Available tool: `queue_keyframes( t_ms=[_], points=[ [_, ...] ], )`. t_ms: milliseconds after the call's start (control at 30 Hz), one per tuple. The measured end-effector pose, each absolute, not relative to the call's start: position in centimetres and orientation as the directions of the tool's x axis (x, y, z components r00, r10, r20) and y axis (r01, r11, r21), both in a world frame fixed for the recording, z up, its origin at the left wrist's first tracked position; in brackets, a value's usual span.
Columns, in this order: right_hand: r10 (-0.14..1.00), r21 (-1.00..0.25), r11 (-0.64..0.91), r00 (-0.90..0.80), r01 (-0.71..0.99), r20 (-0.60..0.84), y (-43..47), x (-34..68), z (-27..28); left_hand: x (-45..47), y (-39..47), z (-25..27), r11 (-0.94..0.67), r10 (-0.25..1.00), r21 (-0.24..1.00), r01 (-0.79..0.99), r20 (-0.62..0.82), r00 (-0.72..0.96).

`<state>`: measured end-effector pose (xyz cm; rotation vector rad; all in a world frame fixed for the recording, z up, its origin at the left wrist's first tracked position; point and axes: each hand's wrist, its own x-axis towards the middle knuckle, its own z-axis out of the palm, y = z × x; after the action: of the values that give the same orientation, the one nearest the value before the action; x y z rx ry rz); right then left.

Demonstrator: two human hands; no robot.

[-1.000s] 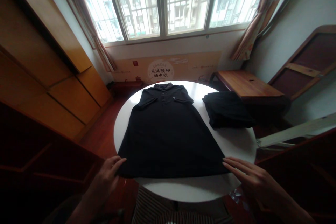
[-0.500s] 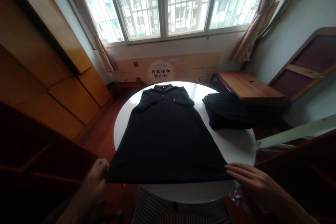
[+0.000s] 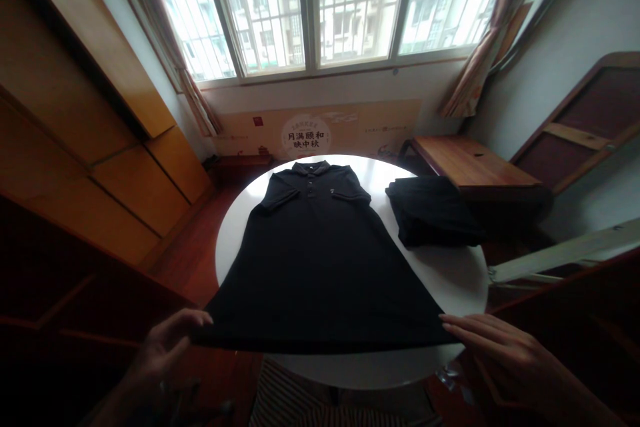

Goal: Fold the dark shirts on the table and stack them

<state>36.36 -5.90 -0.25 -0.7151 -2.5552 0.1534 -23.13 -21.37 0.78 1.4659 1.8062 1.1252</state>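
A black polo shirt (image 3: 320, 260) lies front up on a round white table (image 3: 235, 217), its collar at the far side and its hem towards me. Short sleeves are spread at both sides of the buttoned placket. My left hand (image 3: 173, 340) pinches the hem's left corner, out past the table's edge. At the opposite corner, my right hand (image 3: 493, 340) grips the hem between thumb and fingers, the thumb mostly hidden. The hem stretches in a nearly straight line between both hands.
A stack of folded black cloth (image 3: 433, 210) sits on the table's right side. Behind it stands a low wooden table (image 3: 475, 160). Wooden cabinets (image 3: 145, 193) line the left, and a striped cloth (image 3: 285, 397) shows below the near table edge.
Both hands have moved outward, drawing the hem corners further apart. The shirt's lower part is now wider, while its collar and the folded stack stay in place.
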Motion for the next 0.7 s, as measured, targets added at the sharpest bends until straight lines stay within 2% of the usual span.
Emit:
queue_keyframes(
  t_ms=[100, 200, 367, 567, 700],
  points=[
    [0.480, -0.193, 0.876, -0.762, 0.442, 0.436, -5.9, 36.2, 0.2, -22.9, -21.6, 0.5, 0.021, 0.986, 0.825, 0.565, 0.076, -0.148],
    [0.440, -0.144, 0.894, -0.777, 0.423, 0.450, -6.0, 36.4, 0.2, -22.9, -21.9, -0.2, -0.066, 0.991, 0.732, 0.678, 0.126, -0.040],
    [0.476, -0.166, 0.877, -0.770, 0.451, 0.424, -5.7, 37.7, -1.7, -22.4, -22.8, -1.0, -0.097, 0.958, 0.627, 0.773, 0.270, -0.099],
    [0.483, -0.155, 0.872, -0.761, 0.465, 0.433, -5.5, 37.2, 0.1, -20.8, -23.2, 0.2, -0.176, 0.940, 0.684, 0.708, 0.329, -0.085],
    [0.488, -0.241, 0.872, -0.794, 0.426, 0.362, -7.2, 37.2, 1.9, -21.8, -24.1, 1.9, -0.284, 0.938, 0.717, 0.637, 0.344, 0.031]
  ],
)
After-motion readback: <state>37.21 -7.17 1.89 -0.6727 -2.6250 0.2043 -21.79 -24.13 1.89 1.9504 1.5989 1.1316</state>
